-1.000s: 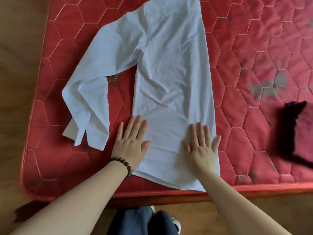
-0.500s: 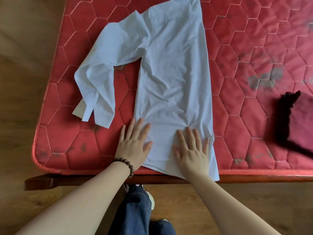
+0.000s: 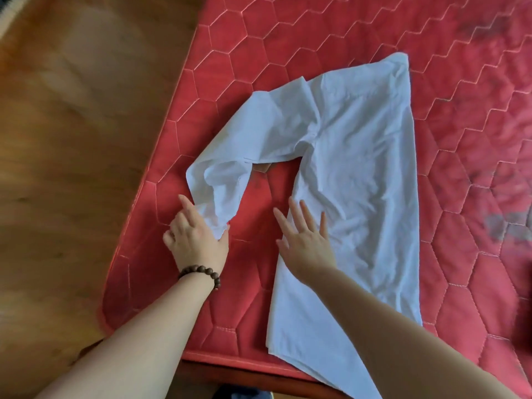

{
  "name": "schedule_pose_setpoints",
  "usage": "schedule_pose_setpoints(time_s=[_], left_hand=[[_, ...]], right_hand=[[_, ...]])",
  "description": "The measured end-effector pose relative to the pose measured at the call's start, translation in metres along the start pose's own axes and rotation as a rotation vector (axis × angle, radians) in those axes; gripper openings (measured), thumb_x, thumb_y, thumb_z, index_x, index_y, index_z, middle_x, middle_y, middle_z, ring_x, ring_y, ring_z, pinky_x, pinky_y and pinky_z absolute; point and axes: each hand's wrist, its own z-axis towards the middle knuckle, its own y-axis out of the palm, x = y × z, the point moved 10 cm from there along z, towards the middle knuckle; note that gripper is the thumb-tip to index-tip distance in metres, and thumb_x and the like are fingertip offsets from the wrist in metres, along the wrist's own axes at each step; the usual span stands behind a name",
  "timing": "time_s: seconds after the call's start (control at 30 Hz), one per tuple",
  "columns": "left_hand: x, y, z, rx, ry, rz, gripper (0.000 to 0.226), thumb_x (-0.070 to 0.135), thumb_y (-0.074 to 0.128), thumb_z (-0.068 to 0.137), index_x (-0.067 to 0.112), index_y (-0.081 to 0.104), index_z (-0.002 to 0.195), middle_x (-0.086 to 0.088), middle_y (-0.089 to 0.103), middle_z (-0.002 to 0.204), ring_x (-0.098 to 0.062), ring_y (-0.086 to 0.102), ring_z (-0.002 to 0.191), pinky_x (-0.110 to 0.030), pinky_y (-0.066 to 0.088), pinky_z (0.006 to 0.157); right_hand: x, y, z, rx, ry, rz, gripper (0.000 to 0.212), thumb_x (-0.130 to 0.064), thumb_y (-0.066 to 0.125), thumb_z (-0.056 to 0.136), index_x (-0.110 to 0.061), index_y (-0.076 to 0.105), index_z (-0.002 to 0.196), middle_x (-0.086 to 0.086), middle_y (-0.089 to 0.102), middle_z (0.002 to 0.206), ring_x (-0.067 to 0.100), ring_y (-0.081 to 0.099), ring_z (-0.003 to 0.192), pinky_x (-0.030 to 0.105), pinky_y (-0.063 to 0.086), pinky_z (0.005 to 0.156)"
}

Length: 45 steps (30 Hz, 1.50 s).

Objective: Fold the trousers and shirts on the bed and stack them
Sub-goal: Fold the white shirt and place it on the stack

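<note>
My left hand (image 3: pixel 198 240) is at the cuff end of the white shirt's sleeve (image 3: pixel 227 180); the thumb and curled fingers (image 3: pixel 186 207) pinch the cuff fabric, with the index finger stretched toward 11 o'clock. A wooden bead bracelet (image 3: pixel 201 272) circles that wrist. My right hand (image 3: pixel 306 243) lies flat with its fingers straight and spread, holding nothing, pressing the left edge of the shirt's body, fingertips toward 12 o'clock.

The white shirt (image 3: pixel 354 191) lies spread on the bed, folded lengthwise into a long panel that runs from about 1 o'clock down to 6 o'clock, where its hem reaches over the mattress edge. Its sleeve branches off toward 9 o'clock and bends down toward my left hand, leaving a wedge of bare mattress between sleeve and body, between my two hands.

The red quilted mattress (image 3: pixel 359 38) carries hexagon stitching and dull grey marks toward 3 o'clock. The wooden floor (image 3: pixel 72 139) fills the view from 7 to 11 o'clock.
</note>
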Motion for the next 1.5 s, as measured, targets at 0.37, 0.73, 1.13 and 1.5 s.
schedule_pose_setpoints(time_s=[0.37, 0.73, 1.13, 1.5], left_hand=[[-0.028, -0.126, 0.138, 0.37, 0.194, 0.033, 0.071, -0.009, 0.064, 0.066, 0.013, 0.053, 0.132, -0.018, 0.054, 0.103, -0.037, 0.048, 0.101, -0.05, 0.029, 0.09], [-0.048, -0.041, 0.173, -0.066, 0.303, 0.161, 0.046, 0.017, 0.072, 0.075, 0.01, 0.061, 0.119, -0.015, 0.054, 0.11, -0.037, 0.052, 0.107, -0.051, 0.042, 0.09], [-0.014, -0.046, 0.206, 0.036, 0.302, 0.209, 0.022, -0.013, 0.049, 0.079, -0.002, 0.059, 0.095, -0.021, 0.061, 0.082, -0.04, 0.06, 0.067, -0.04, 0.037, 0.052], [-0.014, -0.074, 0.198, 0.042, 0.29, 0.236, 0.02, 0.014, 0.063, 0.077, 0.013, 0.059, 0.097, -0.009, 0.053, 0.099, -0.032, 0.053, 0.092, -0.042, 0.038, 0.074]], right_hand=[[-0.046, -0.094, 0.134, 0.232, -0.011, -0.079, 0.079, -0.008, 0.046, 0.092, -0.034, 0.001, 0.152, 0.007, 0.002, 0.161, 0.024, 0.001, 0.149, 0.053, 0.001, 0.119], [-0.032, -0.066, 0.179, 0.094, 0.025, -0.29, 0.057, -0.012, 0.051, 0.084, -0.019, 0.039, 0.139, 0.011, 0.041, 0.135, 0.032, 0.038, 0.124, 0.05, 0.029, 0.105], [-0.053, -0.121, 0.18, 0.414, -0.174, -0.111, 0.02, 0.013, 0.061, 0.068, -0.001, 0.053, 0.079, 0.012, 0.053, 0.066, 0.034, 0.053, 0.062, 0.041, 0.039, 0.062], [-0.054, -0.127, 0.182, 0.269, -0.218, -0.115, 0.028, -0.01, 0.054, 0.079, -0.01, 0.06, 0.107, 0.01, 0.054, 0.118, 0.033, 0.051, 0.107, 0.042, 0.036, 0.086]])
